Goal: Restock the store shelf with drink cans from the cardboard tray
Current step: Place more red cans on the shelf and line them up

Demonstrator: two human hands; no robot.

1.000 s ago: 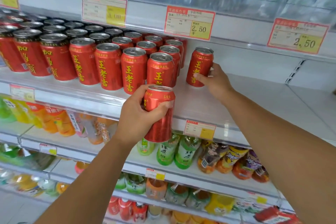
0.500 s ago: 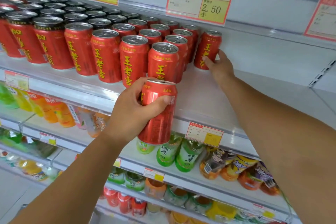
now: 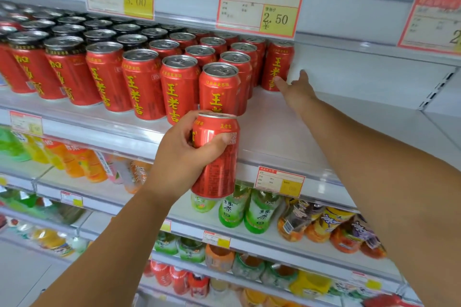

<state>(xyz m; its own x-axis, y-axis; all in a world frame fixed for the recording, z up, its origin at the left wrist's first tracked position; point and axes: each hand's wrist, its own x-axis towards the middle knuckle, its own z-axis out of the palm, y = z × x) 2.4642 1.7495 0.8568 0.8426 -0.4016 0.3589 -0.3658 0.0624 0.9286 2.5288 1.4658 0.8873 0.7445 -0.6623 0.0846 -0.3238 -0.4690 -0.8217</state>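
My left hand grips a red drink can upright in front of the shelf's front edge. Rows of the same red cans fill the left part of the white shelf. Deep at the back stands a single red can, to the right of the rows. My right hand reaches in with straight fingers, its fingertips touching that can's lower side. The cardboard tray is out of view.
Price tags hang from the shelf above, low over the back cans. The shelf's right half is bare white. Below are shelves of green tea bottles and orange and other coloured drink bottles.
My right hand has pushed the single can further back on the shelf and its fingers have straightened off it. The left hand still holds its can at the shelf's front.
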